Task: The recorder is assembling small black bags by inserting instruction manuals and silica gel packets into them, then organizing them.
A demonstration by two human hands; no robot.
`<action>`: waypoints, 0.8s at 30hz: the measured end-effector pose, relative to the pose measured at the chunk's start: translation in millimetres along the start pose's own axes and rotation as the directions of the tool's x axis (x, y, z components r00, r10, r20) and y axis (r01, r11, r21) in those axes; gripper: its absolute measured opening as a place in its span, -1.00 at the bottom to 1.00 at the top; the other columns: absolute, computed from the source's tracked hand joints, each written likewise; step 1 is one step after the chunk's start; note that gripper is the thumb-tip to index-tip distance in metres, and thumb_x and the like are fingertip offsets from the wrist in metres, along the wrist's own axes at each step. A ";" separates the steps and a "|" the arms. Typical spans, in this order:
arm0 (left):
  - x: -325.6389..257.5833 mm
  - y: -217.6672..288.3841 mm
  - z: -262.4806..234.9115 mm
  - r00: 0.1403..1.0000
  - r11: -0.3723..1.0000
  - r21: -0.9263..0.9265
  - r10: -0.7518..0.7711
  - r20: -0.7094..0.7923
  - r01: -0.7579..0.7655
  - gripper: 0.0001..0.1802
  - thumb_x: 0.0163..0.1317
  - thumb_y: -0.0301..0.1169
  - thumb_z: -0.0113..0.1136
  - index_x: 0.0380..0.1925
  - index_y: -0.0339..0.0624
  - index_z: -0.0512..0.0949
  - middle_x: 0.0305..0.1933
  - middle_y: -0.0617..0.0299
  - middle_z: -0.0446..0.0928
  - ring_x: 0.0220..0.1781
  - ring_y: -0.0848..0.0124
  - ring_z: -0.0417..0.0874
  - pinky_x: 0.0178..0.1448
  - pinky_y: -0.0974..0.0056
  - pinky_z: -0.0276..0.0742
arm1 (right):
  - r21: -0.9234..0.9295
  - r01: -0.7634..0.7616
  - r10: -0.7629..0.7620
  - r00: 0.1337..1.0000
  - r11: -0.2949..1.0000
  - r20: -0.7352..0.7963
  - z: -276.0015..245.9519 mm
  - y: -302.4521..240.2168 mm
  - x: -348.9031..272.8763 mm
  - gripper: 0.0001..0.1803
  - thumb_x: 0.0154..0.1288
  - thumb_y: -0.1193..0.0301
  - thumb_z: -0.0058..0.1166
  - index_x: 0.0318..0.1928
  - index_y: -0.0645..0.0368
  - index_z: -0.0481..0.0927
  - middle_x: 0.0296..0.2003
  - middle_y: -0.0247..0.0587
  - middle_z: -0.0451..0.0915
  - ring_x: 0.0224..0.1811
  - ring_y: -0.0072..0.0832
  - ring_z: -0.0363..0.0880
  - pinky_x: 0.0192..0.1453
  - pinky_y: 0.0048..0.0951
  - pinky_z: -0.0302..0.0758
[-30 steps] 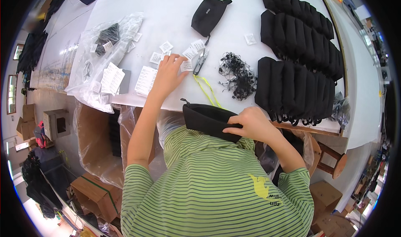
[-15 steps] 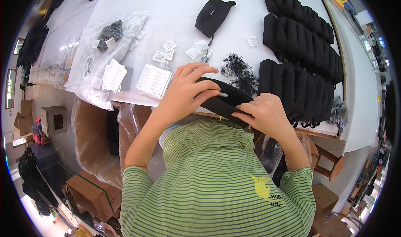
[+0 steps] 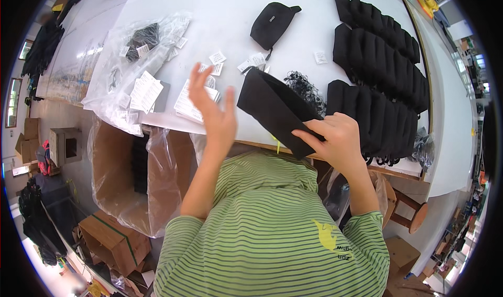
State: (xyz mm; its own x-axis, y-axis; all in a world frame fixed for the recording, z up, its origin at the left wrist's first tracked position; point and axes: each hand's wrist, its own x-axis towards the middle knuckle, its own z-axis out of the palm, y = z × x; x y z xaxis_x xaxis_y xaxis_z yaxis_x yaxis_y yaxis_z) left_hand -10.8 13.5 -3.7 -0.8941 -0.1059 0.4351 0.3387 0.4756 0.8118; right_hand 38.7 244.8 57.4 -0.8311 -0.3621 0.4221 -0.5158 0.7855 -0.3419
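Note:
My right hand grips one end of a black fabric pouch, thumb on the near side and fingers at the rim. The pouch is tilted, its mouth gaping to the upper right. To its left, my left hand is raised and open, fingers spread, touching nothing. Under that hand lies a stack of white printed labels, partly hidden. Behind the pouch is a tangle of thin black cords. Another black pouch, with a pull tab, lies farther back on the white table.
Rows of black pouches fill the table's right side. A clear plastic bag and more labels lie at the left. Below the table edge stands a plastic-lined carton; a wooden stool is at the right.
My left hand has let go of the pouch and drawn back left, fingers spreading. The pouch has tipped up in my right hand, showing its open mouth.

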 end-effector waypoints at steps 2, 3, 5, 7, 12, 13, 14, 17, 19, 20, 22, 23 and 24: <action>0.0 -10.3 -1.0 0.992 0.998 -0.018 -0.054 -0.117 0.052 -0.37 0.25 -0.39 0.15 0.28 -0.20 0.15 0.41 0.02 0.06 0.43 0.18 0.09 0.44 0.08 -0.05 | 0.015 -0.025 0.026 0.999 1.000 -0.032 0.5 2.6 -0.2 -0.79 -0.09 0.30 0.42 -0.52 0.12 0.65 -0.77 -0.38 0.38 -0.73 -0.46 0.30 -0.55 -0.46 0.18; -7.0 -8.6 -4.6 0.986 0.977 -0.171 -0.144 -0.088 0.127 -0.34 0.25 -0.37 0.16 0.28 -0.24 0.12 0.40 0.01 0.04 0.41 0.16 0.10 0.44 0.11 -0.06 | 0.039 -0.048 0.050 0.997 0.998 -0.057 1.3 1.9 -2.1 -0.79 -0.09 0.31 0.42 -0.52 0.12 0.65 -0.77 -0.38 0.39 -0.74 -0.46 0.30 -0.56 -0.46 0.18; -24.3 -5.5 -4.6 0.972 0.927 -0.315 -0.230 -0.046 0.204 -0.31 0.25 -0.34 0.17 0.29 -0.29 0.09 0.40 -0.01 0.01 0.39 0.14 0.10 0.45 0.14 -0.06 | 0.070 -0.065 0.069 0.996 0.995 -0.059 4.8 -0.5 -3.9 -0.79 -0.09 0.32 0.42 -0.52 0.12 0.66 -0.77 -0.38 0.39 -0.74 -0.46 0.30 -0.56 -0.46 0.18; -42.0 1.8 11.4 0.875 0.576 -0.670 -0.411 0.257 0.468 -0.24 0.23 -0.32 0.21 0.31 -0.30 0.04 0.38 0.02 0.03 0.39 0.16 0.13 0.45 0.12 -0.07 | 0.103 -0.068 0.075 0.995 0.992 -0.062 11.7 -4.9 -2.2 -0.80 -0.09 0.33 0.42 -0.52 0.12 0.66 -0.77 -0.38 0.39 -0.74 -0.46 0.30 -0.56 -0.46 0.18; -26.6 23.7 13.4 0.986 0.897 -0.416 -0.166 -0.003 0.150 -0.10 0.16 -0.26 0.29 0.34 -0.31 -0.04 0.39 -0.01 0.02 0.41 0.14 0.09 0.47 0.11 -0.11 | 0.142 -0.009 0.021 0.996 0.990 -0.087 25.1 -19.4 0.0 -0.81 -0.09 0.32 0.42 -0.51 0.10 0.67 -0.78 -0.40 0.37 -0.74 -0.46 0.31 -0.57 -0.45 0.18; -20.7 21.3 10.5 0.995 0.956 -0.289 -0.077 -0.064 0.055 -0.08 0.14 -0.25 0.31 0.34 -0.31 -0.05 0.39 -0.01 0.02 0.42 0.13 0.08 0.47 0.11 -0.11 | 0.134 0.029 -0.019 0.997 0.991 -0.076 25.2 -21.2 -0.2 -0.81 -0.09 0.32 0.42 -0.51 0.10 0.67 -0.78 -0.39 0.36 -0.74 -0.45 0.31 -0.57 -0.45 0.18; -17.8 17.1 9.4 0.995 0.972 -0.230 -0.069 -0.069 0.051 -0.12 0.15 -0.26 0.30 0.32 -0.32 0.00 0.39 0.01 0.04 0.43 0.12 0.06 0.47 0.10 -0.13 | 0.139 0.033 -0.023 0.997 0.990 -0.073 24.1 -21.8 -1.3 -0.80 -0.10 0.30 0.42 -0.50 0.09 0.67 -0.78 -0.39 0.33 -0.73 -0.45 0.30 -0.57 -0.45 0.18; -2.2 -21.1 -7.5 0.969 0.985 -0.102 -0.154 -0.193 0.136 -0.14 0.14 -0.24 0.30 0.31 -0.32 0.05 0.39 -0.01 0.05 0.44 0.11 0.03 0.47 0.06 -0.14 | 0.120 -0.017 0.027 0.996 0.993 -0.083 27.0 -15.5 -3.7 -0.79 -0.10 0.29 0.42 -0.51 0.10 0.67 -0.78 -0.39 0.33 -0.73 -0.44 0.29 -0.58 -0.45 0.19; -5.4 -21.0 -13.3 0.958 0.974 -0.170 -0.185 -0.220 0.149 -0.20 0.18 -0.25 0.25 0.30 -0.32 0.06 0.39 -0.02 0.07 0.45 0.11 0.03 0.47 0.04 -0.14 | 0.129 -0.021 0.033 0.995 0.991 -0.097 28.9 -15.7 -4.1 -0.78 -0.10 0.29 0.42 -0.51 0.10 0.66 -0.78 -0.38 0.32 -0.73 -0.44 0.29 -0.58 -0.44 0.19; -7.9 -19.7 -15.0 0.945 0.958 -0.238 -0.219 -0.242 0.161 -0.25 0.22 -0.25 0.20 0.29 -0.32 0.08 0.39 -0.02 0.08 0.45 0.11 0.03 0.47 0.02 -0.14 | 0.138 -0.026 0.041 0.993 0.990 -0.108 30.0 -15.8 -3.2 -0.78 -0.09 0.28 0.42 -0.52 0.11 0.66 -0.78 -0.38 0.32 -0.73 -0.44 0.30 -0.58 -0.44 0.19; -17.6 5.4 -7.2 0.984 0.996 -0.089 -0.028 -0.177 0.013 -0.29 0.23 -0.32 0.17 0.29 -0.32 0.09 0.40 -0.04 0.07 0.45 0.10 0.03 0.46 0.01 -0.14 | 0.150 0.003 0.008 0.998 0.989 -0.069 30.7 -18.7 -3.4 -0.78 -0.08 0.29 0.42 -0.53 0.11 0.65 -0.79 -0.37 0.32 -0.73 -0.43 0.30 -0.58 -0.44 0.19; -19.6 17.5 -2.4 0.985 0.987 0.047 0.159 -0.070 -0.156 -0.33 0.24 -0.39 0.14 0.28 -0.31 0.11 0.42 -0.05 0.06 0.44 0.09 0.04 0.45 0.01 -0.13 | 0.160 0.021 -0.015 0.999 0.987 -0.039 30.7 -19.7 -3.6 -0.79 -0.07 0.30 0.41 -0.54 0.12 0.64 -0.79 -0.36 0.32 -0.73 -0.42 0.30 -0.58 -0.44 0.20; -17.0 21.7 0.1 0.987 0.981 0.122 0.154 -0.032 -0.149 -0.39 0.26 -0.43 0.09 0.28 -0.29 0.14 0.42 -0.06 0.07 0.44 0.09 0.05 0.44 0.01 -0.15 | 0.162 0.031 -0.026 0.999 0.986 -0.033 31.3 -19.6 -3.6 -0.79 -0.07 0.30 0.41 -0.54 0.12 0.64 -0.79 -0.36 0.32 -0.73 -0.42 0.30 -0.58 -0.44 0.20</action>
State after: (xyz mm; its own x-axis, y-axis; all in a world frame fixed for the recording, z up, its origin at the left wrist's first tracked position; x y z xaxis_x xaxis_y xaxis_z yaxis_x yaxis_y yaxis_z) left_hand 11.8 25.7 6.5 -0.8212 -0.0593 0.5675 0.4303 0.5890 0.6841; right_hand 45.2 215.0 36.3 -0.8100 -0.3655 0.4586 -0.5683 0.6819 -0.4604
